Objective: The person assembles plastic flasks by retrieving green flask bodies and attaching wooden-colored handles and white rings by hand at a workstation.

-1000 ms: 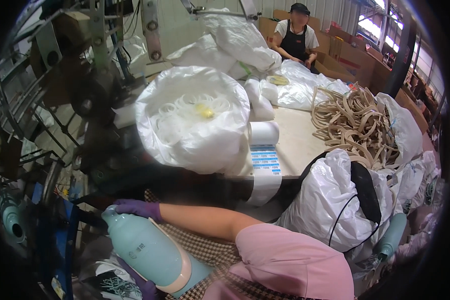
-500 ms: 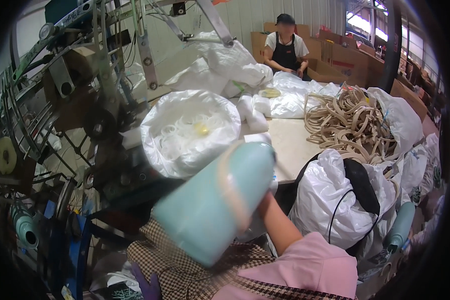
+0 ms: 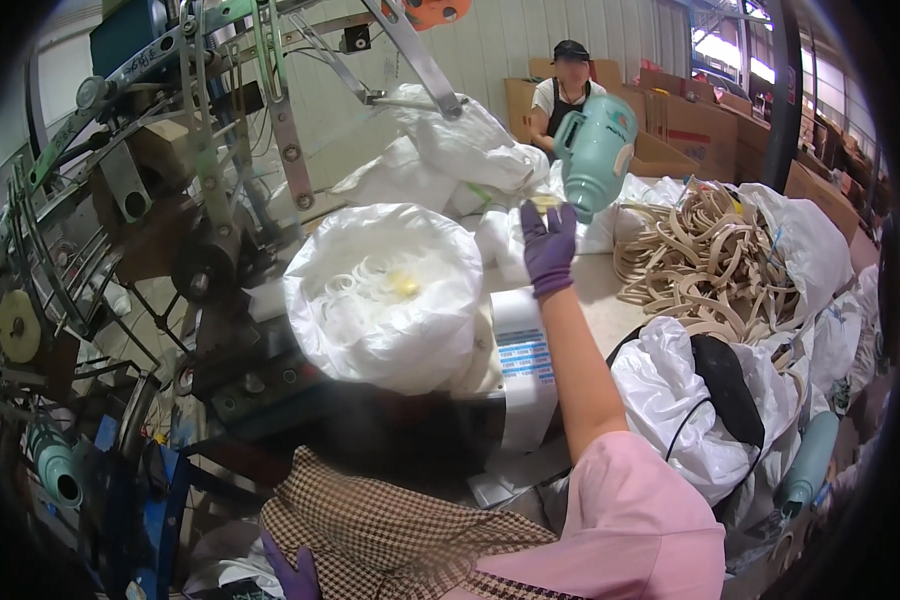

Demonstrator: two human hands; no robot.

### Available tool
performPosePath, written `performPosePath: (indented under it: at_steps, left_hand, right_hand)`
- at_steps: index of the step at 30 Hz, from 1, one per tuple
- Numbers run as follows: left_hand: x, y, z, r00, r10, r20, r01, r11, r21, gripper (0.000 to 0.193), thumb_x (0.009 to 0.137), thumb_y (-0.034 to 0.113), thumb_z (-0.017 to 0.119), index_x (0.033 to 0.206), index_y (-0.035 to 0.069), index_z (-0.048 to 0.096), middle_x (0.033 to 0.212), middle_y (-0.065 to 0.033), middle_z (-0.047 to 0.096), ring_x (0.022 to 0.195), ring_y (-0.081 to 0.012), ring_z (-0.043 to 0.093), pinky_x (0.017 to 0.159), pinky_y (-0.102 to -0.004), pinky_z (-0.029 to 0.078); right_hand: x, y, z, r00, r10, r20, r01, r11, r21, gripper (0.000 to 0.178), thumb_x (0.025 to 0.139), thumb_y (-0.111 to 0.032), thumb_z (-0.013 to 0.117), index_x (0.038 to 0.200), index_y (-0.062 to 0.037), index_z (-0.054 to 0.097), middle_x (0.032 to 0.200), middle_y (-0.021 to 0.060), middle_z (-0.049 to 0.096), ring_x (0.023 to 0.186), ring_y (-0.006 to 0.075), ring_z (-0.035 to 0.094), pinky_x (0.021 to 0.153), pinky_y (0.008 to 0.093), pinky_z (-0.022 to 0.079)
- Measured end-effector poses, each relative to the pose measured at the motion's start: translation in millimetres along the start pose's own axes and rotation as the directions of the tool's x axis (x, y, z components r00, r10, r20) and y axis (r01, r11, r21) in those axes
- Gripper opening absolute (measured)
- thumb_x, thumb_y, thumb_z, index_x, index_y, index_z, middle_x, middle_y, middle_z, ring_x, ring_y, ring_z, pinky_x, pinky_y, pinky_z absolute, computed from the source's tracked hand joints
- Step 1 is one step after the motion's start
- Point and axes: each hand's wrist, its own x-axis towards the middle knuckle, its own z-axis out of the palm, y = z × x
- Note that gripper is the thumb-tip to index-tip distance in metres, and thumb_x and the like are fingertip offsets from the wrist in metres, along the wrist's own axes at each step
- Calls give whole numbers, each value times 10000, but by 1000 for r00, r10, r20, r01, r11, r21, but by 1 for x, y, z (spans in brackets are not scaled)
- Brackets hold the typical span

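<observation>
My right hand (image 3: 549,250), in a purple glove, reaches far out over the table with its fingers spread. Just beyond the fingertips is a teal plastic jug shell (image 3: 596,150), tilted with its narrow neck downward and its handle to the left. A pale beige patch shows on its side. Whether the shell touches anything beneath it, I cannot tell. My left hand (image 3: 292,572), also gloved, is low at the left beside the checked apron (image 3: 390,520), its fingers apart and partly cut off by the lower edge.
A white-lined tub (image 3: 380,360) of translucent rings stands mid-table. Beside it lies a white strip (image 3: 522,370) with blue print. Beige straps (image 3: 710,260) are heaped at the right, behind a white bag (image 3: 660,400). Metal machinery (image 3: 210,180) fills the left. A person (image 3: 571,85) sits opposite.
The teal jug shell has gone from close in front of me to the far side of the table, and my right hand has stretched out and let go of it. My left hand stays low.
</observation>
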Motion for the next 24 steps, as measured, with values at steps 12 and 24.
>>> performPosePath:
  at_steps: [12,24]
  left_hand:
    - [26,-33,21,998,37,-57,-25,980,198,829,1032,291,663,1678,-9,240,1727,-263,273,1594,-401,269,1305,-481,237]
    - [35,-41,32,989,-82,-121,94,990,101,828,1031,232,633,1689,15,180,1683,-285,314,1518,-394,385,1246,-450,328]
  right_hand:
    - [-427,141,-57,-132,663,737,374,722,-582,627,910,-361,669,1504,-187,570,1676,240,358,1508,487,373,1216,645,328]
    - [-458,135,-26,20,798,602,644,451,-618,666,858,-364,718,1489,-186,602,1643,266,405,1400,521,453,1128,608,447]
